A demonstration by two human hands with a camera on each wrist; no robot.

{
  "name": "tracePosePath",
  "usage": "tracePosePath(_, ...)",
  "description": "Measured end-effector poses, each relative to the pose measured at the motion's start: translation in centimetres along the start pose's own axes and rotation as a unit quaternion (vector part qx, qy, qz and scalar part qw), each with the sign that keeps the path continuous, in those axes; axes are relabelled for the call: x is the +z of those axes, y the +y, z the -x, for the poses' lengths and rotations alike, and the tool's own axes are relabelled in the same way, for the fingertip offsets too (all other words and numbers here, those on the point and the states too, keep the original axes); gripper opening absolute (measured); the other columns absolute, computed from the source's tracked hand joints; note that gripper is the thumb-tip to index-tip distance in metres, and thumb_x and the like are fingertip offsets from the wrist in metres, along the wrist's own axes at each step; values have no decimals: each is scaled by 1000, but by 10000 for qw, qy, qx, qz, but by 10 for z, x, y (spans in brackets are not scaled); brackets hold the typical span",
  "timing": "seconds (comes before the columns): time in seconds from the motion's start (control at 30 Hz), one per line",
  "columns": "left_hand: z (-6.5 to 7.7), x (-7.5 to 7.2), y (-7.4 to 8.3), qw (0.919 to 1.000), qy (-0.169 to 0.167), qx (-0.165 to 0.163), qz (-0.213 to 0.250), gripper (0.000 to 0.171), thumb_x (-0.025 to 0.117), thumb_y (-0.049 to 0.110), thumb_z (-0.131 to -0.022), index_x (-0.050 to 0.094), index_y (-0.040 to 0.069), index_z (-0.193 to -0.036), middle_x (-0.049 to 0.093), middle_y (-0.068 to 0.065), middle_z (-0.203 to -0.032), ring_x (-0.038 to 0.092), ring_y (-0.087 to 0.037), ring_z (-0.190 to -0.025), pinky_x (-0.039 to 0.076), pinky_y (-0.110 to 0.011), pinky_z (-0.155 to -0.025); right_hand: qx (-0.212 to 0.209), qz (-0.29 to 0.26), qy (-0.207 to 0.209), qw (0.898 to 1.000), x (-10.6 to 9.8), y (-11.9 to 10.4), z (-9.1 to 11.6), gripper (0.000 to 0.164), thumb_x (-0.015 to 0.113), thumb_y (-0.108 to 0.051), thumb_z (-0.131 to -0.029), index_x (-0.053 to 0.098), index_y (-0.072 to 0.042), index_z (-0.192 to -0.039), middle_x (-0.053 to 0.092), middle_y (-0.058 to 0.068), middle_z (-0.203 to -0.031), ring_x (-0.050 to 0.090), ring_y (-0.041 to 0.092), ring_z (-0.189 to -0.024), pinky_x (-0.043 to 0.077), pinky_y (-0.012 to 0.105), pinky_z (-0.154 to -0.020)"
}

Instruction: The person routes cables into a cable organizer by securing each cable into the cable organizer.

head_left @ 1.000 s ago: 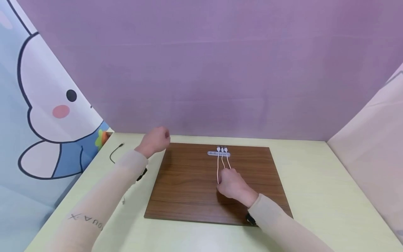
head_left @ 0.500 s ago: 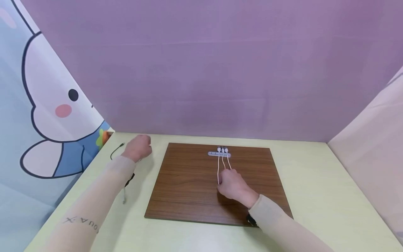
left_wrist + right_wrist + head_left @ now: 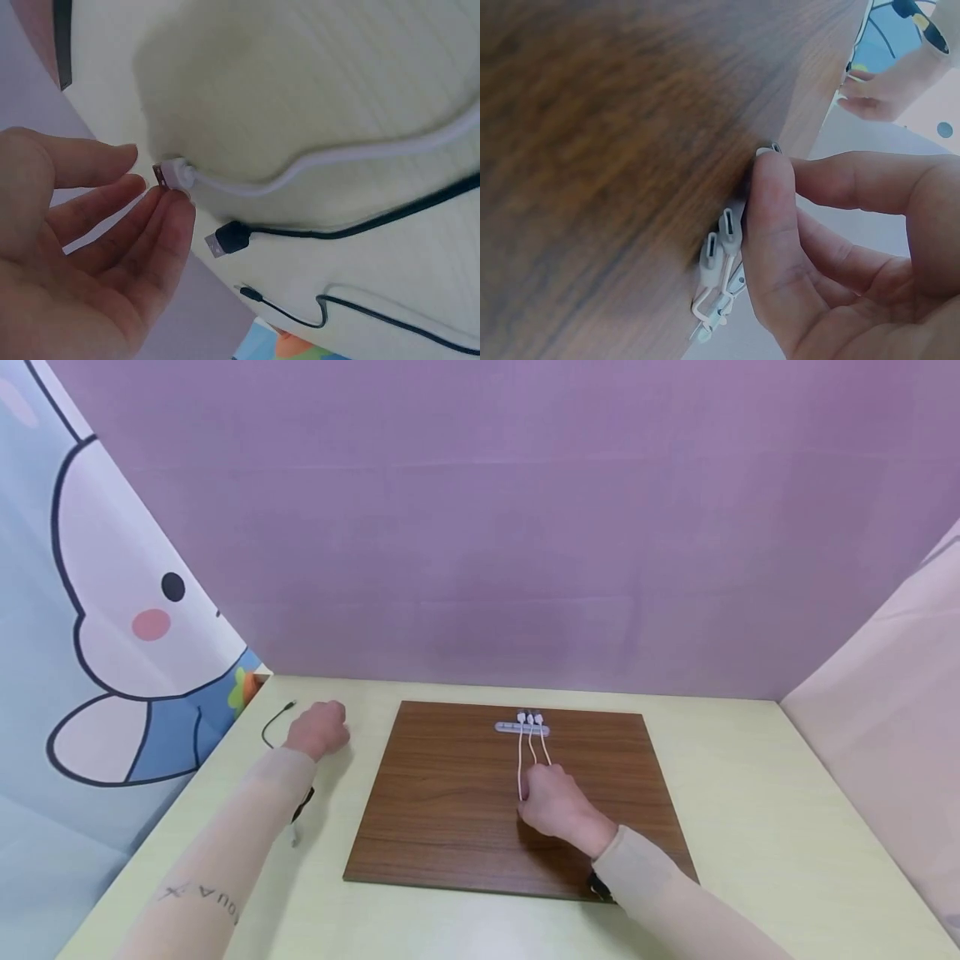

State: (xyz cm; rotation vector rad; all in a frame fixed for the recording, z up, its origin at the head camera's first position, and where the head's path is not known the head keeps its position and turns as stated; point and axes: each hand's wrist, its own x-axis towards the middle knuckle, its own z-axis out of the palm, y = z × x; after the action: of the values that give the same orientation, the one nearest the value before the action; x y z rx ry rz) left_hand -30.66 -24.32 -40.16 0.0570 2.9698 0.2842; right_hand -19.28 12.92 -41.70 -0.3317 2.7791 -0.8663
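Note:
My left hand (image 3: 318, 729) hovers low over the table's left side. In the left wrist view its slightly bent fingers lie beside the USB plug of a white cable (image 3: 178, 173); the thumb is apart from it. My right hand (image 3: 558, 806) is over the brown wooden board (image 3: 435, 793), pinching the end of a white charging cable (image 3: 765, 152) between thumb and finger. Two more white USB-C plugs (image 3: 729, 225) lie beside that hand. Three white cables run from a pale cable holder (image 3: 501, 727) near the board's back edge toward my right hand.
In the left wrist view a black USB cable (image 3: 234, 236) and a thin black cable (image 3: 285, 313) lie near the white one. A white plug (image 3: 294, 837) shows under my left forearm. A purple cloth (image 3: 480, 527) hangs behind the table.
My left hand has moved left and toward me, from the board's back left corner to the cables on the table. The right hand holds its place.

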Motion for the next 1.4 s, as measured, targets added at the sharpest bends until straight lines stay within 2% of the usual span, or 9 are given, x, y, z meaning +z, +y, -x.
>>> tracePosePath(0.3, -2, 9, 2, 9998, 94, 170, 10, 10, 50, 1, -91, 60, -2, -90, 63, -20, -92, 58, -31, -76, 52, -48, -68, -46, 19, 36, 10000, 1, 0, -1, 19, 69, -1, -89, 64, -8, -71, 57, 3, -63, 54, 15, -52, 47, 29, -47)
tracePosePath(0.53, 0, 7, 6, 9991, 170, 314, 213, 13, 56, -1, -84, 65, -5, -93, 67, -20, -96, 63, -33, -85, 55, -50, -79, 7, 1, 37, 10000, 2, 0, 1, 25, 71, -5, -90, 63, -10, -67, 56, 3, -60, 52, 15, -50, 44, 28, -47)
tracePosePath(0.7, 4, 3, 8, 9980, 259, 388, 428, 12, 53, -3, -82, 63, -3, -89, 66, -18, -91, 63, -32, -82, 55, -47, -76, 32, 36, 64, 10000, 3, -1, 1, 26, 72, -7, -91, 62, -10, -66, 55, 3, -59, 52, 15, -50, 44, 28, -47)
tracePosePath(0.97, 14, 0, 11, 9989, -288, 231, 297, 18, 55, 4, -87, 64, -4, -101, 67, -21, -101, 63, -33, -89, 54, -50, -80, 38, -21, 63, 10000, 3, -1, 2, 25, 72, -9, -91, 64, -10, -67, 55, 3, -59, 53, 15, -50, 45, 28, -47)
tracePosePath(1.07, 16, 1, 11, 9985, -369, 253, 322, 15, 56, 3, -87, 64, -3, -99, 66, -21, -99, 63, -34, -89, 53, -50, -80, 17, -51, 55, 10000, 2, -1, 2, 24, 72, -8, -91, 65, -10, -68, 56, 3, -60, 53, 15, -50, 45, 28, -47)
tracePosePath(1.4, 12, 3, 13, 9975, -123, 604, 345, 10, 54, -1, -86, 62, -2, -92, 64, -16, -90, 60, -29, -80, 53, -45, -75, 11, -91, 51, 9999, 0, -1, 3, 20, 72, -8, -91, 68, -10, -72, 57, 3, -61, 53, 15, -51, 44, 29, -48)
